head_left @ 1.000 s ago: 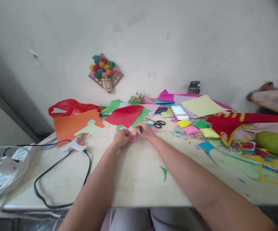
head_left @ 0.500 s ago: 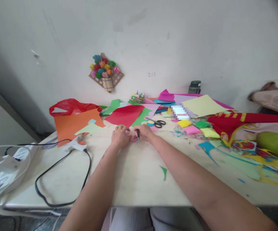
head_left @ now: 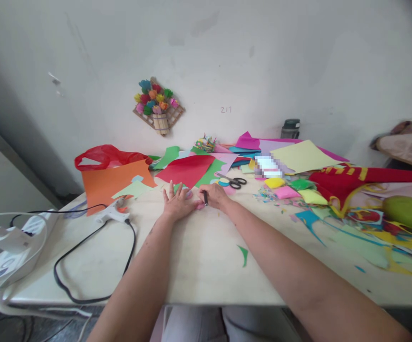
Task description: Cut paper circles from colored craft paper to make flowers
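Paper-strewn table (head_left: 206,266), grey wall (head_left: 198,61), left fingers (head_left: 172,190) splayed, right fingers (head_left: 203,189) curled round dark pen (head_left: 206,199)

Black pen (head_left: 206,198), held, small pink piece (head_left: 200,206), seemingly paper, alongside

The pale cream table (head_left: 206,266) has a flat top and a straight near edge. On its left lie a long white plastic power strip (head_left: 16,259), a white plastic glue gun (head_left: 113,212) with a looping black cord (head_left: 84,301), and a large orange paper sheet (head_left: 100,183); behind this sits a crumpled, shiny red plastic bag (head_left: 111,156). At the middle is a small pink piece (head_left: 200,206), mostly covered. A curved green paper scrap (head_left: 244,255) lies apart, nearer the front edge. On the right are a small pink pillow-shaped packet (head_left: 286,192), a pointed blue paper scrap (head_left: 309,221) and tiny multicoloured clippings (head_left: 265,194).
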Tool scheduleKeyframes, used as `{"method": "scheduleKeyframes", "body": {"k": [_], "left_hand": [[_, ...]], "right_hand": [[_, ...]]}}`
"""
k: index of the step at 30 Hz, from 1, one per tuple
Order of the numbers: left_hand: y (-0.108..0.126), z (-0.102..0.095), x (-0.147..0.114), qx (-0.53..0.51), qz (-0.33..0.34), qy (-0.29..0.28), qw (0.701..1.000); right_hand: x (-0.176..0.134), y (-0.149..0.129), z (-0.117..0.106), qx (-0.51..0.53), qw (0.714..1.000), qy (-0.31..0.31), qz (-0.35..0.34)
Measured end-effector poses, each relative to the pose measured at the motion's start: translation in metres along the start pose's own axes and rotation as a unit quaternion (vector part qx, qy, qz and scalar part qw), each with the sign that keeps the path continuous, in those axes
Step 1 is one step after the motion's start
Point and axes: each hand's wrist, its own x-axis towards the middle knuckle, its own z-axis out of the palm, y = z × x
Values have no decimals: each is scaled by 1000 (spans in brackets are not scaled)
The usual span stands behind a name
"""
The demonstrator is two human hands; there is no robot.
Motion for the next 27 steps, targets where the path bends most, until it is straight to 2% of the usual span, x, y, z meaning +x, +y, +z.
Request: {"method": "scheduleKeyframes", "body": {"k": [9,17,27], "left_hand": [[1,-4,-1,-17,7,-45,999],[-1,0,1,-33,3,-50,998],[-3,2,3,-35,3,-49,998]], "right_hand": [[1,11,2,80,993,35,83],[-1,7,1,94,990,-3,105],[-3,5,-2,102,988,-17,116]]}}
